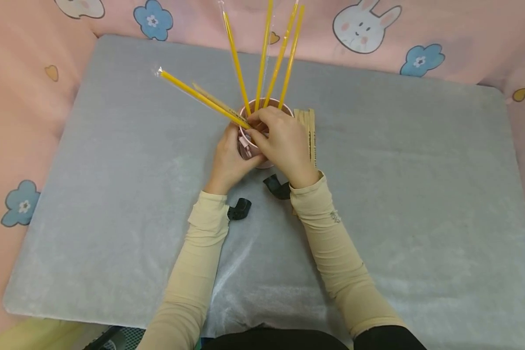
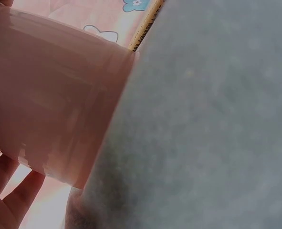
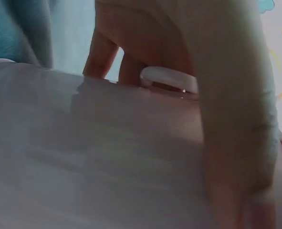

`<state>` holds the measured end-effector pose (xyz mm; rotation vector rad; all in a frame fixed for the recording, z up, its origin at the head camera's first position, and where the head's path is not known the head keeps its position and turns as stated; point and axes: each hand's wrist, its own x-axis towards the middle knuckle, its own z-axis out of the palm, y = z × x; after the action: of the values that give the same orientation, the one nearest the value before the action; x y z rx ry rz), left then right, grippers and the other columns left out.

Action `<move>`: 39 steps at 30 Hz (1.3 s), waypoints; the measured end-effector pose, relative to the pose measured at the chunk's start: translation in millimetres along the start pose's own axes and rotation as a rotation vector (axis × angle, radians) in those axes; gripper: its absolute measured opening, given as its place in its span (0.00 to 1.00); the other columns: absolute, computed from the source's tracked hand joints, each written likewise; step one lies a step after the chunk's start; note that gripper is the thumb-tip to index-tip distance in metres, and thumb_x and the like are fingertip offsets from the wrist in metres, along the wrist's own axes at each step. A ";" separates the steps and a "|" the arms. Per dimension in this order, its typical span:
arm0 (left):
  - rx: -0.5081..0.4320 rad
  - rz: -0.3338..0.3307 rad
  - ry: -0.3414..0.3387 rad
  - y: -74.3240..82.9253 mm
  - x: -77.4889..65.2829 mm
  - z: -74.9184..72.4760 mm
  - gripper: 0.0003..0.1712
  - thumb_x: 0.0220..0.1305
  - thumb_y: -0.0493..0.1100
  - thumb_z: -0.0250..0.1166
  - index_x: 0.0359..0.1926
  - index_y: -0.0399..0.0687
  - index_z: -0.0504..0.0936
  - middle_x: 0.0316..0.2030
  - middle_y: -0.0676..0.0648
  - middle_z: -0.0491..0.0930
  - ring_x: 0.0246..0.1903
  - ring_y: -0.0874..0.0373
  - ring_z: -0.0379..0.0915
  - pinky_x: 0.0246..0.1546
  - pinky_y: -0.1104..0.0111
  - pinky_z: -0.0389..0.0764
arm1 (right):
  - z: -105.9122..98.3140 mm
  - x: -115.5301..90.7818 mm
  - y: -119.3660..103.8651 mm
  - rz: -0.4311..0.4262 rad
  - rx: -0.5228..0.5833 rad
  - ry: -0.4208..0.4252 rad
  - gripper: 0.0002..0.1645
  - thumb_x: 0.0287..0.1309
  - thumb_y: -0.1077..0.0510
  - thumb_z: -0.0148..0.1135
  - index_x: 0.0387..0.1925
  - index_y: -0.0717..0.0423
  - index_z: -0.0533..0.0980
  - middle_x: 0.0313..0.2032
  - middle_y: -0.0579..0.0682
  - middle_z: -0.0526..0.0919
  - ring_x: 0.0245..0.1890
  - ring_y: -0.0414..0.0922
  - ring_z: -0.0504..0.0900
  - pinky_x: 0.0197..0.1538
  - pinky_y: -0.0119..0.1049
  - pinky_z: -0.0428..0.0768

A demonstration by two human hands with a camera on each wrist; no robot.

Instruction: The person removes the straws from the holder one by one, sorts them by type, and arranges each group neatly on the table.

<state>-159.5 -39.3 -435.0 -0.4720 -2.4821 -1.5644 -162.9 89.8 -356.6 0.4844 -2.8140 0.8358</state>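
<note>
In the head view, my left hand [image 1: 229, 160] grips the side of a pink cup [image 1: 290, 107], its fingers wrapped around the wall. The pink cup wall [image 2: 50, 95] fills much of the left wrist view. My right hand [image 1: 284, 138] is over the cup's rim, with thumb and index finger pinching the lower end of a yellow straw [image 1: 192, 92] in clear wrap. That straw leans far left beside a slim kraft-paper stick packet [image 1: 214, 101]. Several other wrapped yellow straws [image 1: 234, 58] stand fanned out in the cup. The fingers hide the cup's inside.
Printed kraft-paper stick packets [image 1: 311, 129] lie side by side just right of the cup. Black wrist mounts [image 1: 240, 209] sit by both sleeves. A grey cloth [image 1: 411, 194] covers the table, with pink patterned fabric [image 1: 288, 39] behind it.
</note>
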 end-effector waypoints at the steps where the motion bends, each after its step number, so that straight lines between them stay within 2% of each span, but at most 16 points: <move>1: -0.003 -0.001 -0.001 0.4 0.2 0.2 0.51 0.46 0.41 0.75 0.68 0.34 0.58 0.60 0.36 0.68 0.58 0.46 0.66 0.60 0.64 0.64 | -0.4 -0.2 0.2 0.001 -0.004 0.001 0.10 0.55 0.60 0.67 0.39 0.58 0.82 0.37 0.51 0.83 0.36 0.45 0.81 0.39 0.39 0.78; 10: -0.012 -0.006 -0.001 1.3 0.3 1.4 0.49 0.45 0.41 0.75 0.66 0.33 0.60 0.58 0.34 0.69 0.57 0.44 0.66 0.60 0.63 0.65 | -1.7 -1.4 2.1 0.004 -0.023 -0.013 0.09 0.54 0.58 0.67 0.37 0.57 0.82 0.35 0.50 0.82 0.35 0.44 0.80 0.38 0.39 0.77; 16: -0.005 0.022 0.002 -1.7 -0.3 2.1 0.51 0.45 0.41 0.75 0.67 0.35 0.58 0.58 0.34 0.68 0.58 0.44 0.65 0.61 0.63 0.64 | 1.8 -2.2 5.5 -0.032 -0.014 0.036 0.07 0.52 0.58 0.68 0.32 0.57 0.80 0.31 0.50 0.81 0.31 0.44 0.78 0.35 0.39 0.75; 29: -0.002 0.043 0.016 -1.4 0.4 2.5 0.50 0.45 0.41 0.75 0.67 0.33 0.59 0.57 0.35 0.70 0.57 0.45 0.66 0.60 0.64 0.64 | 2.6 -3.4 9.1 -0.065 0.032 0.058 0.07 0.52 0.58 0.69 0.32 0.57 0.81 0.30 0.50 0.82 0.31 0.44 0.78 0.35 0.38 0.76; 34: 0.000 0.034 0.010 -0.8 0.4 2.7 0.50 0.44 0.43 0.77 0.65 0.34 0.61 0.55 0.36 0.71 0.55 0.46 0.68 0.57 0.62 0.67 | -0.4 -4.2 11.5 -0.070 0.140 0.066 0.08 0.52 0.60 0.69 0.32 0.61 0.81 0.30 0.52 0.83 0.31 0.45 0.80 0.36 0.37 0.77; 39: -0.007 0.021 0.009 1.3 0.2 2.6 0.55 0.41 0.46 0.79 0.67 0.36 0.59 0.56 0.38 0.70 0.56 0.49 0.67 0.58 0.63 0.67 | -5.6 -4.1 13.2 -0.022 0.377 0.090 0.08 0.50 0.64 0.70 0.30 0.66 0.81 0.29 0.55 0.83 0.26 0.44 0.80 0.33 0.33 0.78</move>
<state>-159.2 -36.4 -435.0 -0.4894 -2.4578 -1.5643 -163.3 104.4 -359.6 0.5105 -2.5678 1.3558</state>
